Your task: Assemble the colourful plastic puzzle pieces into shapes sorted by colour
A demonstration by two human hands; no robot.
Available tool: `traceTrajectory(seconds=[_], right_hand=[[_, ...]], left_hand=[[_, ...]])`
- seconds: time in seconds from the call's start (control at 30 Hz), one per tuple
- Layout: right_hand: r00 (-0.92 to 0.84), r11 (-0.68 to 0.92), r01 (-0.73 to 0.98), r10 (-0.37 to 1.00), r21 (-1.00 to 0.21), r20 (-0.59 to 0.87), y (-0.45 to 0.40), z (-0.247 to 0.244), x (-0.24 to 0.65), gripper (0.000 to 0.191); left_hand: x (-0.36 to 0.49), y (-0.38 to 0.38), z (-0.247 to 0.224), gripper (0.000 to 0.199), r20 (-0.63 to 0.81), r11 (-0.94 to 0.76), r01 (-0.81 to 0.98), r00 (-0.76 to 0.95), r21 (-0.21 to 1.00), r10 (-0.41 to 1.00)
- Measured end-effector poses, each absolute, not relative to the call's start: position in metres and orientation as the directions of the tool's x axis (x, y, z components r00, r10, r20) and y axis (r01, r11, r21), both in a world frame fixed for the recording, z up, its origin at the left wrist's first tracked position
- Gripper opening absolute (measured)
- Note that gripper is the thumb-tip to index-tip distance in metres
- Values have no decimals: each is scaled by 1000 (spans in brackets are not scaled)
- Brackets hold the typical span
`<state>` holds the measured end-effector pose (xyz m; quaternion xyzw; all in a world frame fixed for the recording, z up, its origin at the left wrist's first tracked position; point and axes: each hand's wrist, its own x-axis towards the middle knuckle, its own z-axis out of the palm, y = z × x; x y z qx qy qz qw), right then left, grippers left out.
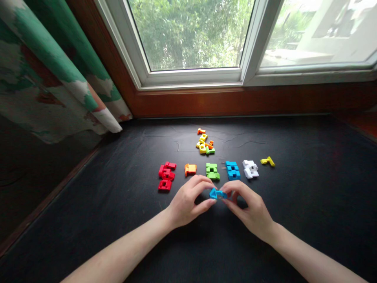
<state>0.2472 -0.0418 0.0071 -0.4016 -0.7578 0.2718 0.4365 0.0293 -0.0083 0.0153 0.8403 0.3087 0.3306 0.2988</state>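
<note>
Between my two hands is a small blue plastic building piece, held just in front of the row of blocks. My left hand pinches its left end with thumb and fingers. At its right end, the fingertips of my right hand are closed on it too. Just beyond my hands lie a green block group and a blue block group. An orange piece sits past my left hand, and red pieces lie farther left. White pieces rest beyond my right hand.
A loose pile of yellow, orange and green pieces lies farther back on the black tabletop. One yellow piece is at the right end of the row. A curtain hangs at the left, and a window frame stands behind.
</note>
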Motion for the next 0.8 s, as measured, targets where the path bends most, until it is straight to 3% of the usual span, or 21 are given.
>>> traceTrajectory(seconds=[0.8], right_hand=[[-276, 512, 360, 857, -780, 435, -41, 6, 247, 15]], left_hand=[[29, -9, 12, 29, 424, -679, 299, 596, 671, 682]])
